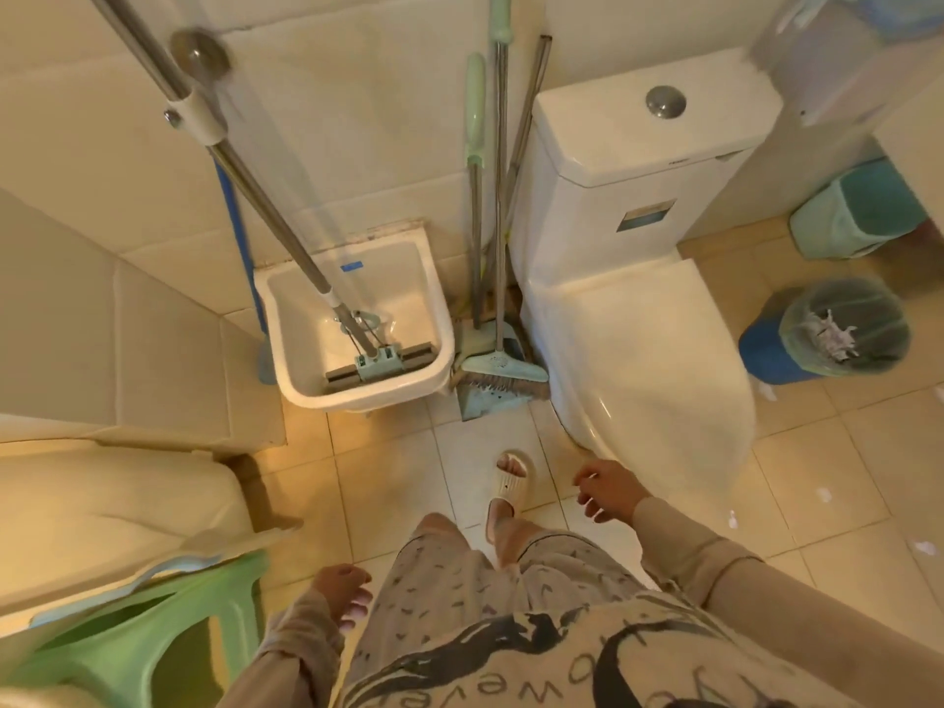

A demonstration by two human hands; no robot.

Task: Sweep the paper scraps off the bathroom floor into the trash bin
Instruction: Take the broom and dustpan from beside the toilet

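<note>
Right hand: the right hand (608, 490) hangs over the floor by the front of the toilet (638, 339), fingers loosely curled, holding nothing
Left hand: the left hand (345, 592) is low by the leg, fingers loosely bent, holding nothing
Paper scraps: small white paper scraps (733, 518) lie on the floor to the right of the right hand, apart from it
Trash bin: the blue trash bin (766, 350) stands right of the toilet, far from both hands, with crumpled paper inside its bag
Broom: the green broom (503, 367) and a dustpan (485, 396) lean in the gap between the mop sink (286, 360) and the toilet, ahead of the hands
Mop: a mop (380, 367) rests in the mop sink
Floor: pale square tiles (398, 477)
Room: tiled walls, a green stool (153, 625) at the lower left, a green bin (848, 217) far right
</note>
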